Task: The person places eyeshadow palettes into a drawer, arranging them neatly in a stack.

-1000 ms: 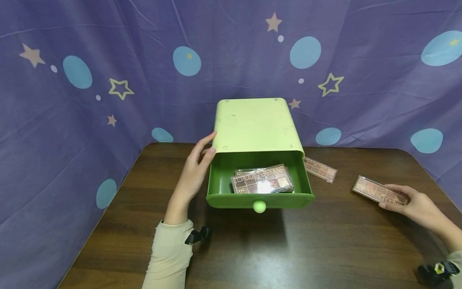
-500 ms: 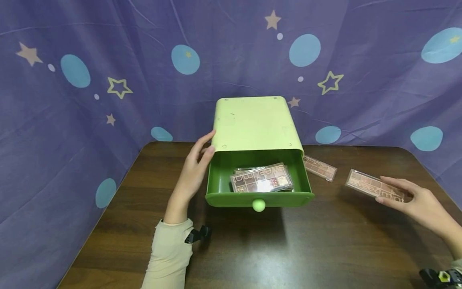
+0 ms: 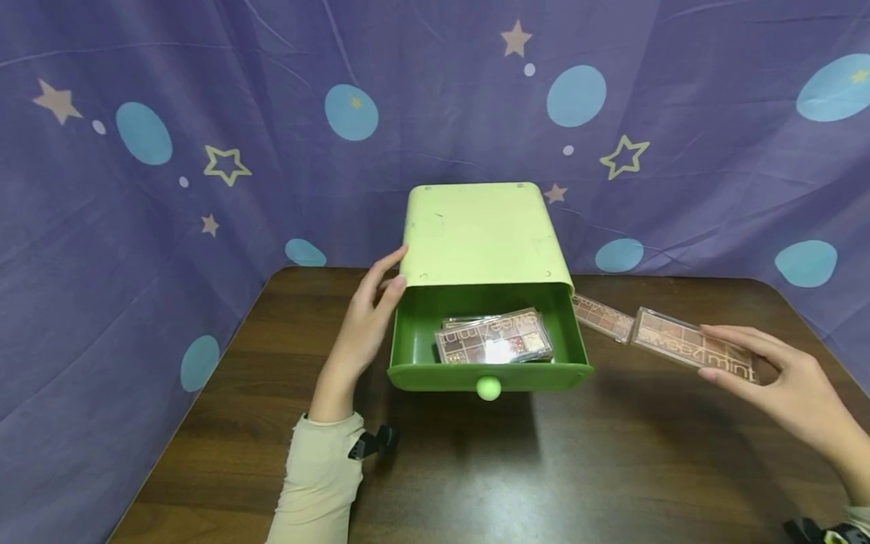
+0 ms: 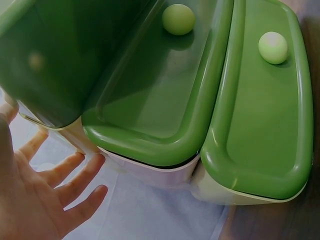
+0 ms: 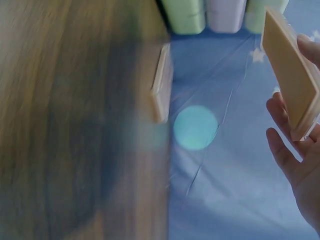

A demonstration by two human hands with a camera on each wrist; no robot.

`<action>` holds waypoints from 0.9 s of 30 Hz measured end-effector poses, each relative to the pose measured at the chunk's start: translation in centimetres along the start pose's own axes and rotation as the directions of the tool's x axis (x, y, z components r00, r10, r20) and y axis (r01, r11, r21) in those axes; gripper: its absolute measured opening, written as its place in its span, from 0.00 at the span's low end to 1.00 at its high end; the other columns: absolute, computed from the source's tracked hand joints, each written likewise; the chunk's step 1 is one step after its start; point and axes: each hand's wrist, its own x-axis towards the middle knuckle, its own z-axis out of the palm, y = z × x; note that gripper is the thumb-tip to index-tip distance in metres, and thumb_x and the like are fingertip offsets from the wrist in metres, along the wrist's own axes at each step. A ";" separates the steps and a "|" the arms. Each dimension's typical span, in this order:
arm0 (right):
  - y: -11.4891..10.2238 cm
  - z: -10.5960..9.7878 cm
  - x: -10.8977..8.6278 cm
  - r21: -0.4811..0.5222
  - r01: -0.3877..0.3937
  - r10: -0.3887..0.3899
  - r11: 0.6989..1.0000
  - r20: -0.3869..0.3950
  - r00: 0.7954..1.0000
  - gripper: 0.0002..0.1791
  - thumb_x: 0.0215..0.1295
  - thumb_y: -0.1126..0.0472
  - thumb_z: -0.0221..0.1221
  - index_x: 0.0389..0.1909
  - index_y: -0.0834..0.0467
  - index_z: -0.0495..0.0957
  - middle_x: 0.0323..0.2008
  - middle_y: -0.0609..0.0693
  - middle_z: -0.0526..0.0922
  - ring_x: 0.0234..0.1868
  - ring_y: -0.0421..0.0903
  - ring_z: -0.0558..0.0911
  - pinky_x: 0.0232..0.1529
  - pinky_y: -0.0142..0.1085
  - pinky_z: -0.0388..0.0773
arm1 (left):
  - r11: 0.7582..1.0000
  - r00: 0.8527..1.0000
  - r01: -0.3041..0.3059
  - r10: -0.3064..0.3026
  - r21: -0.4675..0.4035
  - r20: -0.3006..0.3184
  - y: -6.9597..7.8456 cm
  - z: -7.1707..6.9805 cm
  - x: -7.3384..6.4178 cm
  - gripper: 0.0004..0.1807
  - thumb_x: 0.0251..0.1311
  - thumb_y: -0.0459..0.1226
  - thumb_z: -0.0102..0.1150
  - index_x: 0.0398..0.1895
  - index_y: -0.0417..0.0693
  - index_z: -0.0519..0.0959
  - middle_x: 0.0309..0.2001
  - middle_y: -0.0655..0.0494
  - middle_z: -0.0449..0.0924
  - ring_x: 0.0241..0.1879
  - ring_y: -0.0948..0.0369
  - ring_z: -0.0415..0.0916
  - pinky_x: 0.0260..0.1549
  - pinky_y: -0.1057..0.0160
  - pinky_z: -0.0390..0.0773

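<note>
In the pinching right hand (image 3: 791, 378), a palette (image 3: 689, 344) (left hand (image 3: 360, 325) spread against the cabinet (image 3: 485, 236))

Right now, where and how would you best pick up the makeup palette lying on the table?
I'd probably pinch the lying palette across its long edges near its right end, coming from above and the right. It's flat and narrow, and the drawer box hides its left end in the head view. The held palette appears close to the right end there, so should move first.
</note>
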 end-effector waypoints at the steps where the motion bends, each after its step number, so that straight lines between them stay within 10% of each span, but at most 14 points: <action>1: -0.4 0.1 0.0 0.014 0.030 -0.030 0.999 -0.013 0.999 0.33 0.52 0.65 0.74 0.62 0.51 0.79 0.55 0.24 0.72 0.55 0.22 0.67 0.47 0.13 0.55 | 1.000 1.000 0.000 0.000 0.002 0.000 0.0 0.0 0.0 0.26 0.75 0.48 0.45 0.74 0.60 0.64 0.73 0.62 0.59 0.63 0.51 0.66 0.60 0.46 0.67; 12: -4.5 0.8 1.1 0.203 0.344 -0.321 0.917 -0.138 0.937 0.32 0.40 0.85 0.69 0.53 0.73 0.78 0.56 0.47 0.80 0.58 0.38 0.75 0.53 0.20 0.69 | 1.000 1.000 -0.002 0.002 0.009 0.003 0.1 0.0 -0.2 0.26 0.75 0.47 0.46 0.74 0.62 0.64 0.73 0.64 0.59 0.63 0.53 0.66 0.60 0.47 0.67; 22: -9.6 2.3 2.6 0.538 0.525 -0.462 0.659 -0.261 0.847 0.23 0.54 0.74 0.70 0.48 0.83 0.75 0.52 0.63 0.81 0.57 0.47 0.77 0.50 0.25 0.72 | 1.000 1.000 0.002 -0.002 0.026 -0.003 0.1 0.0 -0.1 0.26 0.75 0.48 0.45 0.74 0.63 0.64 0.73 0.64 0.59 0.63 0.51 0.66 0.60 0.46 0.67; 27: -10.6 3.3 3.4 0.511 0.530 -0.468 0.677 -0.258 0.845 0.22 0.53 0.75 0.70 0.48 0.80 0.77 0.52 0.62 0.82 0.57 0.47 0.77 0.51 0.26 0.71 | 1.000 1.000 0.003 -0.003 0.023 -0.001 0.0 0.0 -0.1 0.26 0.76 0.48 0.45 0.74 0.62 0.64 0.74 0.63 0.58 0.64 0.51 0.66 0.61 0.45 0.67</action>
